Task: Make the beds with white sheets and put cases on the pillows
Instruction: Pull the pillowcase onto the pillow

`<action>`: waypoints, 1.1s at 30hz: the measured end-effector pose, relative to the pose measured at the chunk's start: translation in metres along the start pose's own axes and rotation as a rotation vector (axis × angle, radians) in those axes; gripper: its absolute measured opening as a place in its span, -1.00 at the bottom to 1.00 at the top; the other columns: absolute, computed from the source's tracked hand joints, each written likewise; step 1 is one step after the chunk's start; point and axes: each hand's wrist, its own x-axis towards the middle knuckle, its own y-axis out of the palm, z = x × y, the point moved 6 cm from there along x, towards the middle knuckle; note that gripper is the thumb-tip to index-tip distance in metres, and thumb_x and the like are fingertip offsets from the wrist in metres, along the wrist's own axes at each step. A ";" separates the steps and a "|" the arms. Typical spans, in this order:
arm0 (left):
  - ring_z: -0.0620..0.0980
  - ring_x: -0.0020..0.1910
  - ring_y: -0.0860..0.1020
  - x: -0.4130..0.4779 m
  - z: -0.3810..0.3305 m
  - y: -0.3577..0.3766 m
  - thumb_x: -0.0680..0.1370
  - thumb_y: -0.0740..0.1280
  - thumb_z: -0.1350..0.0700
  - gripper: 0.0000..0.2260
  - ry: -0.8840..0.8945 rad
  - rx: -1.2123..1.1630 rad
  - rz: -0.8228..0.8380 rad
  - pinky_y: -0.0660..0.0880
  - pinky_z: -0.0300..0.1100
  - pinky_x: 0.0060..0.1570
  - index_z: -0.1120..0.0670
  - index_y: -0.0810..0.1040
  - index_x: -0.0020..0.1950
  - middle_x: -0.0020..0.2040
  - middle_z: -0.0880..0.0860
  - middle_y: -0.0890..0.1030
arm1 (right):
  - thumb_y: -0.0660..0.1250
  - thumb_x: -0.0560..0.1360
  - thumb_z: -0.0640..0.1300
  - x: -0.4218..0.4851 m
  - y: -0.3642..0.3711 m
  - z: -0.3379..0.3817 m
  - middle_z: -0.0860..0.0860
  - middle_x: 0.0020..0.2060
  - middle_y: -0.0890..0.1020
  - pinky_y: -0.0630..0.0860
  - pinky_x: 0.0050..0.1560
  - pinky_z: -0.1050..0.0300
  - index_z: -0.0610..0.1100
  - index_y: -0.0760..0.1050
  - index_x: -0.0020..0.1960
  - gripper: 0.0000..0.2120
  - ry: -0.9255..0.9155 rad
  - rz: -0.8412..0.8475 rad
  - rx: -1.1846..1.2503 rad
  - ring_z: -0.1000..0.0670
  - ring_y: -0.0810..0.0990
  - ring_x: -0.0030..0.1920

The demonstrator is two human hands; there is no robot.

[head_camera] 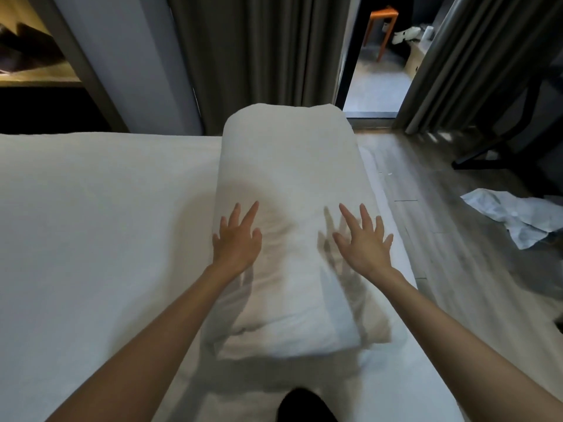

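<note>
A white pillow in its case (288,178) lies lengthwise on the right side of a bed covered with a white sheet (91,223). My left hand (237,242) is spread with straight fingers over the pillow's left edge. My right hand (364,243) is spread the same way over the pillow's right part, and casts a shadow on it. Neither hand holds anything; whether the palms touch the pillow I cannot tell. The case's open end bunches at the pillow's near end (304,339).
A crumpled pale cloth (515,217) lies on the wooden floor (441,254) to the right of the bed. Grey curtains (253,56) hang behind the bed. An open doorway (374,80) shows an orange stool (382,25). Dark furniture legs (499,159) stand at the right.
</note>
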 end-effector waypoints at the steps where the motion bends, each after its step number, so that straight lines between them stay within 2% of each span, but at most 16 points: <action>1: 0.20 0.55 -0.07 0.011 -0.005 0.001 0.65 0.08 -0.03 -0.50 -0.011 -0.008 -0.003 0.08 0.23 0.45 -0.24 -0.02 0.55 0.59 -0.03 -0.08 | 0.07 0.61 0.19 0.015 -0.002 0.001 0.06 0.56 -0.16 -0.13 0.43 -0.37 0.27 -0.10 0.53 -0.44 0.005 -0.014 -0.011 -0.23 -0.20 0.53; 4: 0.22 0.54 -0.16 0.055 -0.016 0.009 0.66 0.06 -0.08 -0.52 -0.042 -0.044 -0.021 -0.01 0.29 0.44 -0.28 -0.04 0.54 0.58 -0.09 -0.16 | 0.05 0.55 0.32 0.069 0.000 -0.003 0.09 0.55 -0.21 -0.15 0.41 -0.42 0.32 -0.14 0.51 -0.39 0.038 -0.030 0.012 -0.31 -0.23 0.51; 8: 0.25 0.52 -0.23 0.122 -0.013 0.040 0.59 0.03 -0.30 -0.50 -0.144 -0.038 -0.017 -0.10 0.39 0.39 -0.39 -0.08 0.49 0.57 -0.15 -0.23 | 0.03 0.41 0.50 0.137 0.029 -0.033 0.06 0.54 -0.27 -0.09 0.36 -0.49 0.39 -0.27 0.46 -0.25 0.160 0.052 0.068 -0.41 -0.14 0.48; 12: 0.29 0.51 -0.26 0.165 0.004 0.076 0.45 0.00 -0.49 -0.39 -0.241 0.031 -0.062 -0.18 0.45 0.33 -0.46 -0.13 0.45 0.55 -0.16 -0.29 | 0.14 0.28 0.58 0.177 0.061 -0.063 -0.03 0.53 -0.30 0.01 0.36 -0.49 0.46 -0.36 0.40 -0.10 0.243 0.008 0.175 -0.42 -0.03 0.48; 16: 0.28 0.51 -0.26 0.189 0.019 0.090 0.34 0.07 -0.56 -0.25 -0.296 0.017 -0.154 -0.17 0.49 0.31 -0.45 -0.14 0.46 0.55 -0.10 -0.30 | 0.19 0.23 0.58 0.196 0.083 -0.106 -0.16 0.55 -0.05 0.13 0.39 -0.39 0.38 -0.29 0.45 -0.01 0.455 -0.005 0.387 -0.35 0.20 0.45; 19: 0.27 0.51 -0.26 0.196 0.032 0.096 0.28 0.10 -0.57 -0.16 -0.319 -0.012 -0.203 -0.18 0.47 0.31 -0.41 -0.15 0.47 0.56 0.00 -0.30 | 0.23 0.14 0.61 0.205 0.102 -0.125 -0.12 0.52 0.19 0.23 0.39 -0.25 0.28 -0.19 0.50 0.09 0.518 0.051 0.524 -0.25 0.29 0.43; 21: 0.25 0.52 -0.21 0.197 0.039 0.098 0.24 0.10 -0.59 -0.12 -0.343 -0.044 -0.240 -0.17 0.45 0.32 -0.39 -0.13 0.48 0.57 0.07 -0.24 | 0.22 0.05 0.62 0.208 0.111 -0.127 -0.08 0.44 0.35 0.30 0.36 -0.19 0.25 -0.11 0.50 0.14 0.540 0.072 0.590 -0.21 0.38 0.37; 23: 0.24 0.52 -0.10 0.199 0.049 0.097 0.22 0.07 -0.59 -0.11 -0.369 -0.044 -0.280 -0.13 0.44 0.33 -0.37 -0.11 0.49 0.56 0.16 -0.12 | 0.23 0.06 0.60 0.208 0.118 -0.126 -0.07 0.35 0.45 0.36 0.30 -0.16 0.24 -0.05 0.48 0.10 0.549 0.076 0.616 -0.21 0.45 0.29; 25: 0.24 0.51 -0.01 0.199 0.065 0.093 0.21 0.05 -0.61 -0.10 -0.428 -0.050 -0.300 -0.10 0.43 0.34 -0.37 -0.12 0.48 0.55 0.22 -0.04 | 0.24 0.11 0.58 0.210 0.122 -0.125 -0.08 0.29 0.49 0.40 0.25 -0.13 0.23 -0.02 0.47 0.05 0.544 0.088 0.615 -0.22 0.48 0.24; 29: 0.27 0.47 0.14 0.195 0.100 0.094 0.15 0.11 -0.65 -0.02 -0.604 -0.111 -0.238 -0.07 0.41 0.37 -0.40 -0.23 0.45 0.51 0.27 0.12 | 0.21 0.11 0.58 0.212 0.129 -0.129 -0.08 0.24 0.51 0.40 0.20 -0.11 0.13 0.07 0.44 0.02 0.535 0.096 0.600 -0.22 0.48 0.21; 33: 0.28 0.32 0.37 0.196 0.103 0.097 0.09 0.18 -0.66 0.03 -0.639 -0.206 -0.206 0.24 0.25 0.33 -0.41 -0.20 0.44 0.34 0.26 0.33 | 0.21 0.13 0.55 0.215 0.135 -0.128 -0.09 0.17 0.54 0.42 0.13 -0.09 0.00 0.18 0.34 -0.04 0.549 0.087 0.581 -0.21 0.51 0.15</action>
